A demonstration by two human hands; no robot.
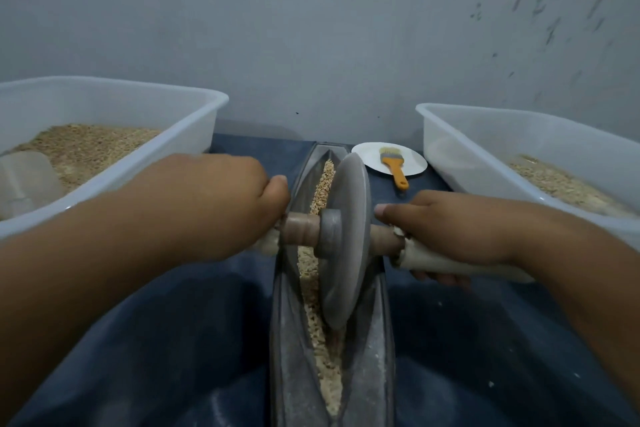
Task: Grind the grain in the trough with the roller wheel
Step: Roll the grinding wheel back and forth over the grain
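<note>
Roller wheel [346, 246] upright in the metal trough [372, 357], grain [317, 308] along the groove from 12 to 6 o'clock. Left hand [221, 204] and right hand [457, 232] each curl round an axle handle. Plastic tubs of grain at 10 o'clock [114, 107] and 2 o'clock [526, 135]. Orange-handled brush [394, 168] on white plate [412, 165] just beyond the right hand.

Two bare forearms reach in from the lower corners, with no sleeve, watch or bracelet on either. The left hand [221, 204] and right hand [457, 229] wear no gloves or rings. One short, unpainted thumbnail shows on each hand.
</note>
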